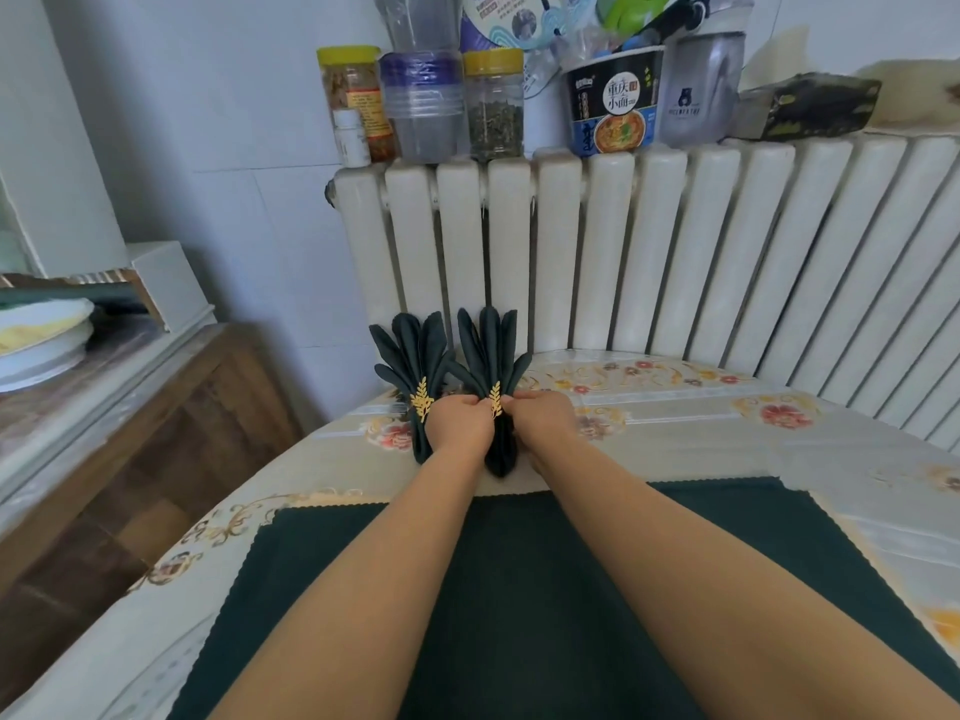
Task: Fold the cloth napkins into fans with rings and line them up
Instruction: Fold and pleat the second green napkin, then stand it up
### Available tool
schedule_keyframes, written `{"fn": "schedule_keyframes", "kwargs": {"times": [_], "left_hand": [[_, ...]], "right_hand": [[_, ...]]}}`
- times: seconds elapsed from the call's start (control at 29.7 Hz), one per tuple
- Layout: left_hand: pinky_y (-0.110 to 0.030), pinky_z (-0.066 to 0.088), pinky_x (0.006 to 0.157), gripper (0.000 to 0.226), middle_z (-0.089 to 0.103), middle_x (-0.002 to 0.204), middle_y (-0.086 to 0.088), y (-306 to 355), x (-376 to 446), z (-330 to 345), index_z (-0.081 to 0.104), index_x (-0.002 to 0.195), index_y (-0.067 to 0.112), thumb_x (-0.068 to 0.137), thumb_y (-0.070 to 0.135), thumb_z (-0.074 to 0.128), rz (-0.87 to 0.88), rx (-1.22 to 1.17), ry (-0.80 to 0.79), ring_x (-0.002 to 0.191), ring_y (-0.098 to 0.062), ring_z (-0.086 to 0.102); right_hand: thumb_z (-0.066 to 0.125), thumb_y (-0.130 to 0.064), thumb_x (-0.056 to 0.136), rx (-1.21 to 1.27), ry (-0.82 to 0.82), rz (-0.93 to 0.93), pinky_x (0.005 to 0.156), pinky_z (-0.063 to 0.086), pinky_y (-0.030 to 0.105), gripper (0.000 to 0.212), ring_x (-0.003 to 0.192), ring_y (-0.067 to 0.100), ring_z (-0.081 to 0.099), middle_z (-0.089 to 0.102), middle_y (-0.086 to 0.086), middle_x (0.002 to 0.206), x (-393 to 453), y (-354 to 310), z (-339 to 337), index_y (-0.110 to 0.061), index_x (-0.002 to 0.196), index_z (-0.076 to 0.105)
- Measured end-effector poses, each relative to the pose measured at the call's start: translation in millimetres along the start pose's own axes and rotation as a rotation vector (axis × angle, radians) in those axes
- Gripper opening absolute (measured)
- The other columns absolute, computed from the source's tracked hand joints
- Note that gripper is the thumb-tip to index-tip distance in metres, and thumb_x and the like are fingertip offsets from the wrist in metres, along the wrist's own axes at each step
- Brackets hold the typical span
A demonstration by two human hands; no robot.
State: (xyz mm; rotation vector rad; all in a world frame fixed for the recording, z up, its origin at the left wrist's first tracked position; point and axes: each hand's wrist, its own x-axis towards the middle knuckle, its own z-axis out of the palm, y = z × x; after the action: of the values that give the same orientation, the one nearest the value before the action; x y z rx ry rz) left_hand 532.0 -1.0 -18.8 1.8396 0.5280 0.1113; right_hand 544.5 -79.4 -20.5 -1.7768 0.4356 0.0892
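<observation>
Two dark green napkin fans lie side by side at the far edge of the table, against the radiator. The left fan (410, 350) carries a gold leaf ring (421, 400). The right fan (491, 345) has its own gold leaf ring (496, 397). My left hand (460, 418) and my right hand (543, 415) pinch the right fan at its ring from either side. The fan's lower end pokes out between my wrists. A flat dark green napkin (519, 589) is spread on the table under my forearms.
The table has a floral cover (727, 423). A white radiator (675, 252) stands right behind the fans, with jars, a noodle cup (615, 101) and bottles on top. A wooden cabinet (130, 433) with a white dish stands at the left.
</observation>
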Motion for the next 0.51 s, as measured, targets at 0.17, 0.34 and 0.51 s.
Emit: {"fn": "schedule_keyframes", "kwargs": {"times": [0.17, 0.34, 0.51], "left_hand": [[-0.027, 0.041, 0.089, 0.025, 0.065, 0.120, -0.008, -1.4, 2.1, 4.7, 0.068, 0.116, 0.010, 0.094, 0.018, 0.059, -0.009, -0.020, 0.008, 0.112, -0.025, 0.057], [-0.026, 0.041, 0.090, 0.029, 0.062, 0.126, -0.008, -1.8, -5.3, 7.4, 0.065, 0.121, 0.010, 0.095, 0.020, 0.058, 0.010, -0.015, 0.000, 0.116, -0.025, 0.055], [-0.025, 0.041, 0.088, 0.035, 0.063, 0.124, -0.006, 0.6, -23.1, 3.4, 0.060, 0.128, 0.012, 0.096, 0.025, 0.055, 0.047, 0.069, -0.001, 0.113, -0.024, 0.056]], "right_hand": [[0.061, -0.018, 0.091, -0.001, 0.034, 0.007, 0.093, 0.050, 0.041, 0.029, 0.106, 0.028, 0.060, 0.065, 0.012, 0.116, 2.5, -0.7, -1.0, -0.010, 0.119, 0.064], [0.059, -0.020, 0.091, -0.044, 0.030, -0.006, 0.089, 0.052, 0.036, 0.027, 0.102, 0.027, 0.062, 0.067, 0.011, 0.113, -2.8, 0.0, -7.7, -0.010, 0.116, 0.065], [0.055, -0.010, 0.090, -0.070, 0.056, -0.032, 0.085, 0.053, 0.034, 0.032, 0.088, 0.022, 0.059, 0.067, 0.013, 0.111, -18.8, 4.2, -20.8, -0.013, 0.121, 0.063]]}}
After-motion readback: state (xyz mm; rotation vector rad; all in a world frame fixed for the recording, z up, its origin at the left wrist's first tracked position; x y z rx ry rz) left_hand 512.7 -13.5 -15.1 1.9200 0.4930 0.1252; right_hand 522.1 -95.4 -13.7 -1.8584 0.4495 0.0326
